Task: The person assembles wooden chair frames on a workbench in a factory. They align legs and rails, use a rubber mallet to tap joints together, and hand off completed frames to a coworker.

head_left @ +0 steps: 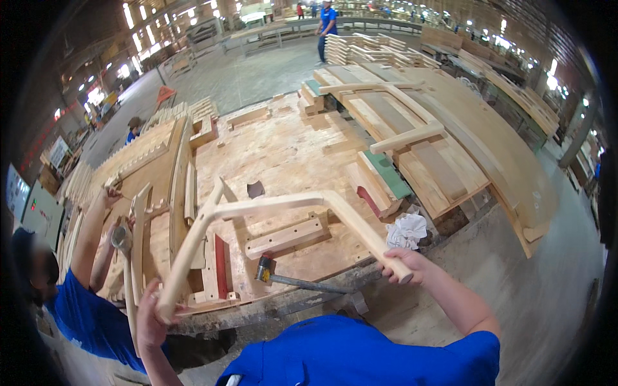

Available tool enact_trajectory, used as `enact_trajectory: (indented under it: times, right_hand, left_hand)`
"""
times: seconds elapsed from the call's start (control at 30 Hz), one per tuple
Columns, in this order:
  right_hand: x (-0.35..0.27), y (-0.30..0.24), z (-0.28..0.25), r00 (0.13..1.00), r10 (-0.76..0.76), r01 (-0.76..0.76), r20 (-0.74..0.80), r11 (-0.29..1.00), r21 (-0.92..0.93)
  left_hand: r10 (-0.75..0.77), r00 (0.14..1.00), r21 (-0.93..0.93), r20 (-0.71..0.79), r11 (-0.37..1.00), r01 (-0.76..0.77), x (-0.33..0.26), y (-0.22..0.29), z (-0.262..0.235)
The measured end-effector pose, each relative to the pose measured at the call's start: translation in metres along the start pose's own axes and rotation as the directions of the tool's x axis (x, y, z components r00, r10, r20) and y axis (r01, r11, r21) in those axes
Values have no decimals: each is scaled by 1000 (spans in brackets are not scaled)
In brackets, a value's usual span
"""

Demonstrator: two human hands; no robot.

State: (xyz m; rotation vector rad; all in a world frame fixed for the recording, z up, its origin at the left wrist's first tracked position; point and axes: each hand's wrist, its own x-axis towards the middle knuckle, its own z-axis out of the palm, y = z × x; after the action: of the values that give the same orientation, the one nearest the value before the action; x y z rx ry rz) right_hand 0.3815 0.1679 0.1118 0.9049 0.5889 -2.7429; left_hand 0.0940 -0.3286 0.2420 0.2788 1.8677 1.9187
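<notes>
A pale, U-shaped wooden frame [270,204] is held up over the near edge of the workbench. My left hand [152,318] grips the lower end of its left leg, and my right hand [412,265] is closed round the end of its right leg. Under the frame, a mallet [264,269] with a black head lies on the bench, its handle pointing right. A drilled wooden block [286,238] sits behind the mallet. To the left of it stands a wooden fixture with a red strip [221,267].
A co-worker's arm [87,238] reaches over wooden parts at the left, beside a round-headed tool [120,238]. Another U-shaped frame [412,132] rests on boards at the right. Crumpled white paper [407,230] lies near a green-topped block [388,175]. A person [327,29] stands far back.
</notes>
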Motion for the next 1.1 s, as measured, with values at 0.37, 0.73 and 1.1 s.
enact_trajectory:
  times: [0.37, 0.73, 1.1]
  right_hand:
    - [9, 34, -8, 969, -209, 142, -129, 905, -400]
    - [5, 69, -39, 921, -24, -78, 389, 967, 244]
    - [-19, 32, -1, 895, -184, 227, 407, 972, -61]
  left_hand:
    - [-416, 903, 306, -104, 851, 427, -9, -128, -13]
    - [-190, 933, 551, -307, 764, 336, -25, -201, -15]
    - [49, 912, 582, -408, 784, 218, -20, -247, -7]
